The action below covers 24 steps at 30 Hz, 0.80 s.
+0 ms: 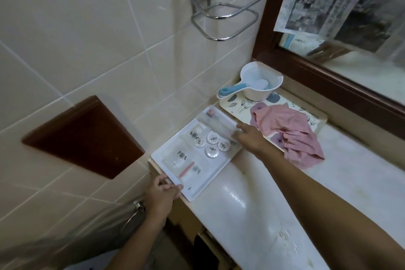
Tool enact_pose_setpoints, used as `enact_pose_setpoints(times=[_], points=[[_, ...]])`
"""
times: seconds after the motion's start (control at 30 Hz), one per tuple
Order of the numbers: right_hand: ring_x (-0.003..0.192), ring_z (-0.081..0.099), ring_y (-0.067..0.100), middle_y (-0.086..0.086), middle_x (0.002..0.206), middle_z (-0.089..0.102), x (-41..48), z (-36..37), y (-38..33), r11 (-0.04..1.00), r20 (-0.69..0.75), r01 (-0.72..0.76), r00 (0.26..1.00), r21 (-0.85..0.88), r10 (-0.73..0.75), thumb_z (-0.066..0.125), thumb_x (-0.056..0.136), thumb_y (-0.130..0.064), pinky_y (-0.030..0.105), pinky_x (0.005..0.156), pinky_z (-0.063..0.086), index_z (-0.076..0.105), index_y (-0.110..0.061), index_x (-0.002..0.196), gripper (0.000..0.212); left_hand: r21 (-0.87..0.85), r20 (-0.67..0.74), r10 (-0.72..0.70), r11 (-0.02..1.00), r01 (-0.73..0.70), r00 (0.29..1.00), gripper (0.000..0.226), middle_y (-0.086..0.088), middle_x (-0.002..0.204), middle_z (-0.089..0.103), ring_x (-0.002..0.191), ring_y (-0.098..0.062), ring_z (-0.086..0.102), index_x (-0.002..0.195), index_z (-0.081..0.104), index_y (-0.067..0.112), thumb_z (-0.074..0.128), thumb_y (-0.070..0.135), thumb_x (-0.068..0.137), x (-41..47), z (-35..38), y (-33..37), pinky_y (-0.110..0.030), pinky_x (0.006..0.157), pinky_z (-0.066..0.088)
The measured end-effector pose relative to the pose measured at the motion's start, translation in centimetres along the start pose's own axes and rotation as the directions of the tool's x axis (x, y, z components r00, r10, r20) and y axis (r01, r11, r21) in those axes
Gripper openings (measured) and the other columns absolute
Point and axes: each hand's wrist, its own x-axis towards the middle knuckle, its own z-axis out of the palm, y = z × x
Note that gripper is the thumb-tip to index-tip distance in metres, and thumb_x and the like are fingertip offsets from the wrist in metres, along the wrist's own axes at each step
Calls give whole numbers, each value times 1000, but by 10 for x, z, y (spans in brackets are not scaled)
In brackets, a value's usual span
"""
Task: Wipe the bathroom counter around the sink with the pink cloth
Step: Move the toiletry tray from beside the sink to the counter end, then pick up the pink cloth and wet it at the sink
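Observation:
The pink cloth (289,131) lies crumpled, partly on a floral tray (232,104) and partly on the pale marble counter (350,173). A white tray (192,173) of small toiletries sits at the counter's left end by the tiled wall. My left hand (162,193) grips the white tray's near corner. My right hand (249,138) holds the tray's far right edge, fingers curled at the rim. Neither hand touches the cloth. The sink is out of view.
A white and blue water scoop (258,82) stands on the floral tray's far end. A brown corner shelf (83,136) and a chrome rack (223,2) hang on the tiled wall. A wood-framed mirror (328,72) backs the counter. A hose fitting (138,206) sits below left.

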Motion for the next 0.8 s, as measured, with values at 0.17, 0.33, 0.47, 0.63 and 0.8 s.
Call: enact_pose_setpoints(times=[0.17, 0.33, 0.47, 0.63, 0.8], points=[[121, 62, 23, 1, 125, 65, -4, 1, 2, 999, -4, 46, 999, 20, -45, 72, 80, -26, 45, 110, 48, 62, -18, 134, 56, 143, -26, 63, 988, -59, 998, 73, 2, 94, 72, 83, -14, 70, 138, 50, 17, 90, 12, 77, 1, -1, 7, -37, 73, 60], [123, 60, 17, 0, 134, 64, -20, -16, 18, 987, -158, 141, 976, -77, -152, 63, 94, -17, 29, 95, 45, 64, -15, 136, 42, 273, -134, 228, 944, -185, 964, 67, -2, 116, 58, 102, -23, 64, 141, 48, 19, 83, 14, 83, -5, 0, 17, -39, 78, 59], [115, 67, 29, 9, 124, 74, -32, -43, 44, 986, -395, 65, 910, -153, -121, 62, 90, -13, 35, 97, 51, 71, -11, 125, 36, 358, -80, 417, 860, -364, 905, 45, -1, 132, 49, 123, -24, 51, 126, 56, 32, 74, 14, 88, -13, 11, 25, -43, 92, 56], [110, 61, 43, 20, 119, 70, -27, -80, 82, 910, -529, -151, 845, -386, -84, 61, 88, -45, 47, 91, 53, 68, -9, 122, 50, 248, 102, 456, 849, -467, 884, 31, 5, 114, 60, 111, -15, 56, 117, 60, 28, 70, 11, 93, -22, 45, 52, -22, 84, 44], [117, 50, 41, 20, 127, 61, -19, -95, 99, 700, -487, -322, 873, -637, -42, 57, 95, -33, 48, 95, 43, 66, -9, 123, 38, 206, 299, 455, 828, -522, 839, 26, 8, 108, 64, 104, -8, 60, 111, 65, 29, 65, 9, 93, -28, 82, 71, -17, 82, 46]])
